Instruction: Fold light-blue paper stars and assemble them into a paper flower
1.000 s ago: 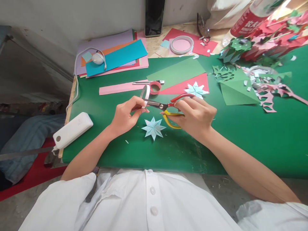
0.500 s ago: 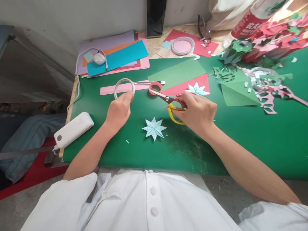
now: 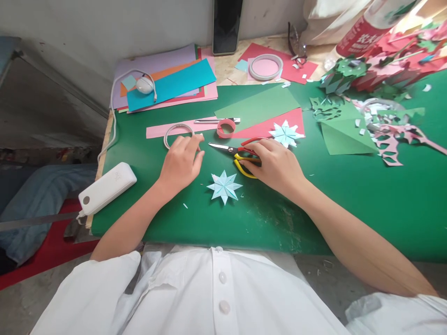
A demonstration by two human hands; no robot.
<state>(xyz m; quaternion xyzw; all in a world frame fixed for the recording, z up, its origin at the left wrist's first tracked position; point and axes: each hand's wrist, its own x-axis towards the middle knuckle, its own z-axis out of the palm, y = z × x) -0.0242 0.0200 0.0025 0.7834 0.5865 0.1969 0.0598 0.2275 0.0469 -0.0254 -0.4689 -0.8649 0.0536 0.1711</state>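
My left hand (image 3: 182, 160) is over the mat with its thumb and forefinger apart. Just behind its knuckles a roll of tape (image 3: 166, 135) lies on the mat; part of the ring is hidden by the fingers. In my right hand (image 3: 277, 160) are scissors with one red and one yellow handle (image 3: 240, 162), low at the mat, their closed blades pointing left. Between the hands, nearer to me, sits a light blue folded paper star (image 3: 224, 186). A second blue star (image 3: 286, 133) is beyond my right fingers. A small red paper ring (image 3: 226, 128) stands behind the blades.
A pink strip (image 3: 157, 132) and a utility knife (image 3: 209, 121) lie behind the tape. Coloured sheets (image 3: 174, 83) are stacked back left, near a white power bank (image 3: 106, 187). Paper scraps (image 3: 349, 135), paper flowers (image 3: 384, 70) and a bottle (image 3: 359, 35) stand at right.
The tape roll has gone from my left fingers to the mat, and that hand has opened. My right hand has brought the scissors lower and slightly left, away from the red ring.
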